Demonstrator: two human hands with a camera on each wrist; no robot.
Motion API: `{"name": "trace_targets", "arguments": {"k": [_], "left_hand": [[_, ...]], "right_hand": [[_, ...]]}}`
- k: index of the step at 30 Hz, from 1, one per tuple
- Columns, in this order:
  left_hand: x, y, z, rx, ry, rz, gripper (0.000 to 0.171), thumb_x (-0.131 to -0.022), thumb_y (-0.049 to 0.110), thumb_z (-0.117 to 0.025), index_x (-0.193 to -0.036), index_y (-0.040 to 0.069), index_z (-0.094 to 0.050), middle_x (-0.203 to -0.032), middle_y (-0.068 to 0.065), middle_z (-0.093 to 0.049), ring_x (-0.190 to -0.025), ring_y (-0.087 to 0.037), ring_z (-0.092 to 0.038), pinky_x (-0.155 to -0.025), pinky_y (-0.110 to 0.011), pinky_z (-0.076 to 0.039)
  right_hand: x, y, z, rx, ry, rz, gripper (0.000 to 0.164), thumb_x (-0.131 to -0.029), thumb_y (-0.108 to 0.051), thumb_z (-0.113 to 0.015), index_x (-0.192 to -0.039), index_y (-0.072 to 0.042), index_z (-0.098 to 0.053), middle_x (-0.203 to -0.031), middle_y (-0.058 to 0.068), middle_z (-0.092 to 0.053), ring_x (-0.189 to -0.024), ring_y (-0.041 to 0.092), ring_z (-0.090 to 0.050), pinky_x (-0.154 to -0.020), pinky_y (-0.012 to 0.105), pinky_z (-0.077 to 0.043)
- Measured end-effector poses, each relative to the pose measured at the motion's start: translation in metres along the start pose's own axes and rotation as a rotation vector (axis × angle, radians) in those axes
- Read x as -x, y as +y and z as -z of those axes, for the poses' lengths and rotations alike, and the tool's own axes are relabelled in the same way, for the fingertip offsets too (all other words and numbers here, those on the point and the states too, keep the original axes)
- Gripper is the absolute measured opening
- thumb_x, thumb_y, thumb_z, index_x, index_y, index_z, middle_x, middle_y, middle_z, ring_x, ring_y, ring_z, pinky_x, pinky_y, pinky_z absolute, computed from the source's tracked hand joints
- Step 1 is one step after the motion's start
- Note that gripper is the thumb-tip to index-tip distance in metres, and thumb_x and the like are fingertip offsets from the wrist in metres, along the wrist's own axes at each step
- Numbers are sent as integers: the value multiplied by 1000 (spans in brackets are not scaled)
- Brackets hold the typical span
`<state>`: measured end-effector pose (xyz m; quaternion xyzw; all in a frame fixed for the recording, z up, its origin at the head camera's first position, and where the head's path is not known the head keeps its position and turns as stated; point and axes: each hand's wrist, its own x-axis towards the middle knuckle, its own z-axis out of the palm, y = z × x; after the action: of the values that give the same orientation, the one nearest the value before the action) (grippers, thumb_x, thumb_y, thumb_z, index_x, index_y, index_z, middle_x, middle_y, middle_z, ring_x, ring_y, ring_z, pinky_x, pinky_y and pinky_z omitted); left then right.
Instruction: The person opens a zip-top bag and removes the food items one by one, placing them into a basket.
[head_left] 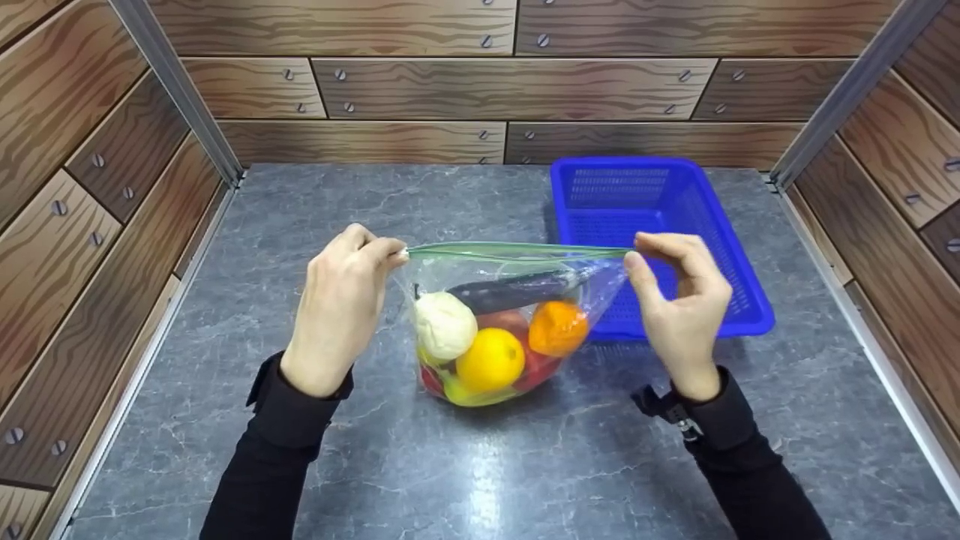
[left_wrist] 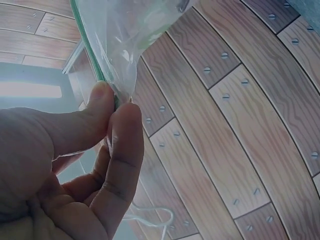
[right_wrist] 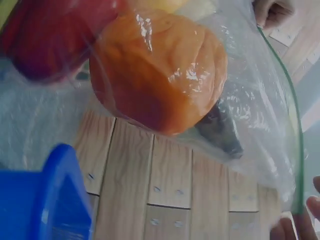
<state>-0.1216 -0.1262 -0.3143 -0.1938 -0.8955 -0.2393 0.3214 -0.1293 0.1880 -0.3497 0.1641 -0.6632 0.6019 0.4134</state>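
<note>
A clear zip bag [head_left: 517, 259] with a green seal strip hangs between both hands, full of produce. My left hand [head_left: 345, 300] pinches the strip's left end between thumb and index finger, as the left wrist view also shows. At the other end, my right hand [head_left: 682, 300] pinches the top corner with thumb and fingertips. Inside the bag are a dark eggplant [head_left: 517, 292], a whitish round vegetable [head_left: 445, 326], a yellow-orange round fruit [head_left: 490, 360] and an orange fruit [head_left: 559, 328]. Red pieces and something yellow-green lie partly hidden below them.
A blue plastic basket [head_left: 739, 300] stands at the back right on the grey marbled table [head_left: 375, 472], partly behind the bag and right hand. Wood-patterned panels [head_left: 510, 88] wall in the back and both sides.
</note>
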Motion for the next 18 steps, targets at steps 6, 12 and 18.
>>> {"name": "trace_targets", "arguments": {"k": [6,12,18], "left_hand": [[-1,3,0,1,-12,-4,19,-91,18,-64,-97,2,-75,-79,-10,-58,-68,-20,-52,-63,-30,-45],[-2,3,1,-7,-15,-27,17,-91,16,-65,-96,3,-75,-79,-9,-60,-68,-20,-54,-62,-28,-46],[-3,1,7,22,-83,-31,16,-91,17,-65,-95,5,-75,-80,-7,-61,-68,-19,-52,-62,-27,-43]], "right_hand": [[7,-16,-25,161,-36,320,17,-80,-8,-75,-89,5,-73,-87,23,-66,-88,24,-62,-86,25,-50],[13,-7,-49,222,-270,416,17,-82,-11,-76,-96,-3,-74,-94,14,-69,-87,27,-60,-81,28,-46],[11,6,-59,353,-433,399,18,-84,-12,-74,-101,-6,-73,-88,8,-66,-80,22,-54,-73,28,-41]]}}
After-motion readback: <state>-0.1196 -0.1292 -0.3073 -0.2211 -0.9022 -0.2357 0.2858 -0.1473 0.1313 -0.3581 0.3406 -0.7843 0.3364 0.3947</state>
